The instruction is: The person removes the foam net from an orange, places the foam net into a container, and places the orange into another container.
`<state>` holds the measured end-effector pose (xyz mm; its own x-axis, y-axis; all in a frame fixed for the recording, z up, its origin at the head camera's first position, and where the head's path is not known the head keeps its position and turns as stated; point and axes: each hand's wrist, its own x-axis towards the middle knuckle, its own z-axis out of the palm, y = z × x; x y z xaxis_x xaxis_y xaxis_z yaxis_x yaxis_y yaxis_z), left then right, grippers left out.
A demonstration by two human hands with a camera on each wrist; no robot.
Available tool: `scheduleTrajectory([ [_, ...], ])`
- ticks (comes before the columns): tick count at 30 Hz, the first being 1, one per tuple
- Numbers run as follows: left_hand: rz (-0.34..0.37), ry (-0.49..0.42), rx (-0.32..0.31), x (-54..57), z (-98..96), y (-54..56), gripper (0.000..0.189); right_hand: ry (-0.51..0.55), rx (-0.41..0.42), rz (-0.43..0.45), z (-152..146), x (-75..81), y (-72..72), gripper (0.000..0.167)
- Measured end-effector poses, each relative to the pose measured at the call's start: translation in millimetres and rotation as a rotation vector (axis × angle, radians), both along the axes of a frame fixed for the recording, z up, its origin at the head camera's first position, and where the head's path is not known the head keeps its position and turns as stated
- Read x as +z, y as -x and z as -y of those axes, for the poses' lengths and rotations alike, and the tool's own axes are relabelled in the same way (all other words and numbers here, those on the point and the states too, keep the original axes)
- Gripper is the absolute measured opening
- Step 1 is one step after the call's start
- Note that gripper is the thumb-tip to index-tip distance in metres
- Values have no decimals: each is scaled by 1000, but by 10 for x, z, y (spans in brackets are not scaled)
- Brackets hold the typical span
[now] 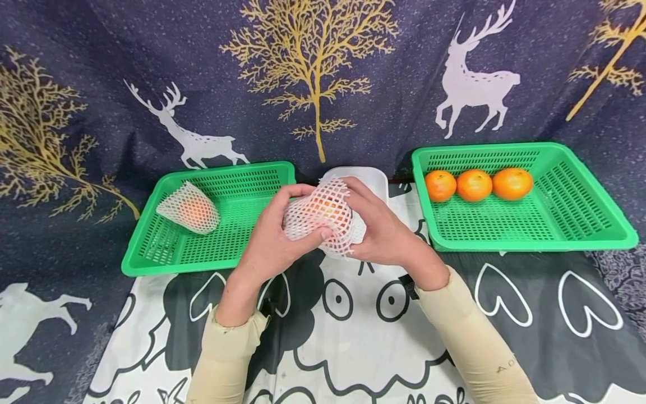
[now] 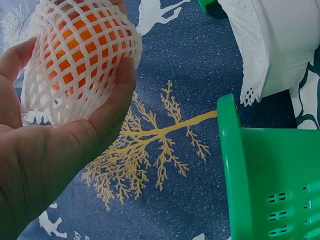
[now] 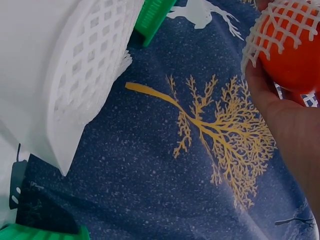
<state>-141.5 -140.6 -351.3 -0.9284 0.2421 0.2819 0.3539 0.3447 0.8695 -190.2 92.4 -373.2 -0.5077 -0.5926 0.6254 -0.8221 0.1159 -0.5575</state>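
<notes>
An orange is held up between the two hands, inside a white foam net, and both hands grip this bundle. The left hand curls round it from the left side, with the thumb on the near face; the right hand holds from the right, its fingers over the far upper edge and its thumb low, near the loose rim of the net. The relation which matters most seems to be between net and fruit: the net appears to run lengthwise from the left palm toward the right fingers, though its exact axis is hard to tell. In the right wrist view a part of the orange is bare below the mesh, so the covering looks not complete on that side, and the right hand is the nearer one to it. Behind the bundle stands a white container, with more netting at it. The left basket, with one netted fruit, lies just beside the left hand; the right basket, with three bare oranges, is farther from the bundle.
</notes>
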Motion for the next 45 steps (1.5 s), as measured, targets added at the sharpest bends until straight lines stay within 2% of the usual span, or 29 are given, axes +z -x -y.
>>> scheduleTrajectory([
  [24, -25, -33, -11, -11, -3, 16, 60, 3, -7, -3, -78, 29, 10, 69],
  [34, -11, -124, -53, -7, -12, 10, 55, 39, 47, -5, -150, 45, 43, 67],
  [38, -18, -113, -34, -7, -8, 1, 52, 42, 58, -16, -169, 42, 57, 69],
  [45, -26, -127, -4, -6, -4, -4, 44, 16, 22, -31, -224, 51, 52, 72],
])
